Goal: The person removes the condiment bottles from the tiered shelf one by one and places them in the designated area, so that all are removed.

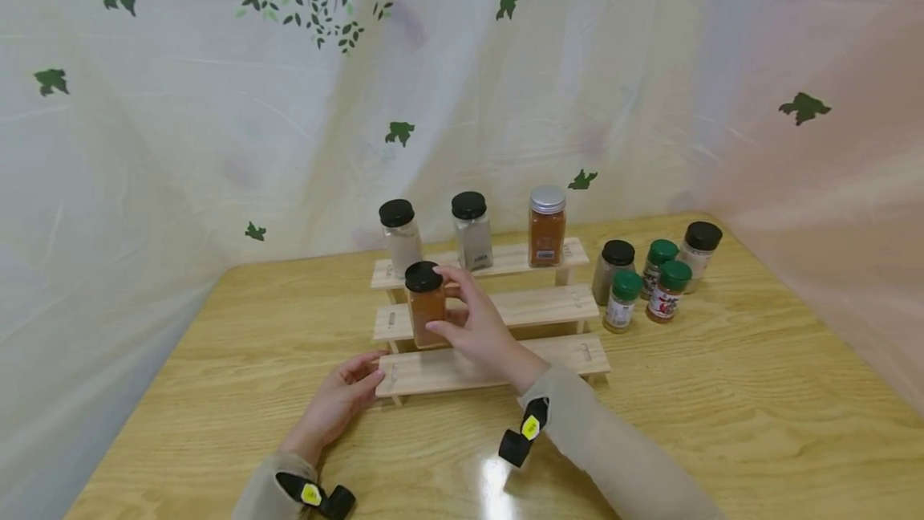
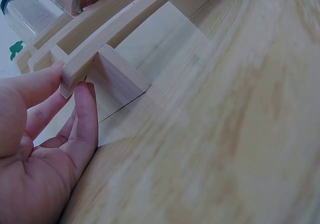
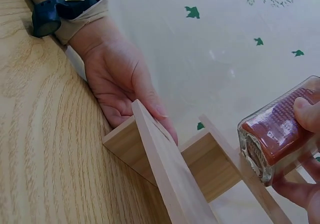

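My right hand (image 1: 476,323) grips a square glass spice jar (image 1: 427,307) with a black lid and orange-brown powder, upright at the left end of the middle step. In the right wrist view the jar (image 3: 280,129) shows its glass base close over the wood. A three-step wooden rack (image 1: 440,371) stands on the table. My left hand (image 1: 342,396) pinches the left end of its lowest step, thumb above and a fingertip beneath, as the left wrist view shows at the board's corner (image 2: 75,69). On the top step stand two black-lidded jars (image 1: 472,235) and a silver-lidded jar (image 1: 547,231).
Right of the rack, several spice jars are grouped: green-lidded ones (image 1: 621,303) and black-lidded ones (image 1: 700,251). A pale cloth with printed leaves (image 1: 310,143) hangs behind the wooden table (image 1: 722,424).
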`<state>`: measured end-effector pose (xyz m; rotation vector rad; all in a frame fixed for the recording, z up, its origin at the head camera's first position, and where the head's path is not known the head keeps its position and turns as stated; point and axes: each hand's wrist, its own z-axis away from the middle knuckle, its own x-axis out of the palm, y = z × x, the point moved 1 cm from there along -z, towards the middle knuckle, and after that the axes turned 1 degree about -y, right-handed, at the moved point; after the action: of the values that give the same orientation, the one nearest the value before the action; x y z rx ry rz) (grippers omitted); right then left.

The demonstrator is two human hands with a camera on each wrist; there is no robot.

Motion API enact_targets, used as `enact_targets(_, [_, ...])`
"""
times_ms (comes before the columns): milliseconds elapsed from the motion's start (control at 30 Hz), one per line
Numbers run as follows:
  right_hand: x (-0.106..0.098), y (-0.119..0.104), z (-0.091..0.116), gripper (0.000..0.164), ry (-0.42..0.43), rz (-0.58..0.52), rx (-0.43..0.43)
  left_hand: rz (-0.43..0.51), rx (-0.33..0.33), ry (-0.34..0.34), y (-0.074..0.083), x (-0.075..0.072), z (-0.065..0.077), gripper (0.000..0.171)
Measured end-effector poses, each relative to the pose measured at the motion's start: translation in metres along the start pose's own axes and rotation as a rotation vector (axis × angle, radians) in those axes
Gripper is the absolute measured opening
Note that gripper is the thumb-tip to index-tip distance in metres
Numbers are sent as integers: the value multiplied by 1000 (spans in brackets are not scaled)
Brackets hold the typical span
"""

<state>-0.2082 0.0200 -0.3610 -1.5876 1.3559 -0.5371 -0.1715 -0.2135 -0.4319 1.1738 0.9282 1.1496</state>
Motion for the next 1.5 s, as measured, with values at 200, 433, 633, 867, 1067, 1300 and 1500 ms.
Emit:
enact_targets(200, [-4,-3,8,68,-18,3,11,21,17,-22,-3,0,0,46])
enact_targets(433, [-13,-8,20,67,-60,37,-17,26,29,-44,-2,-1,1,44])
enact_targets(633, [-26,-12,28,67,-60,57,-47,41,34,-72,-1,-3,2,41])
enact_targets(867, [-48,-9,47,65,-68,86,-37,59,37,-77,-1,-2,3,32])
enact_targets(1067, [-68,-2,63,60,-115,112,45,53,30,-71,-1,-3,2,32])
enact_targets(1300, [-91,2,83,60,-143,231,-12,44,17,-63,-2,-3,1,34])
enact_targets(1500, [-121,3,100,61,-124,249,-87,63,29,-61,-2,-2,1,25])
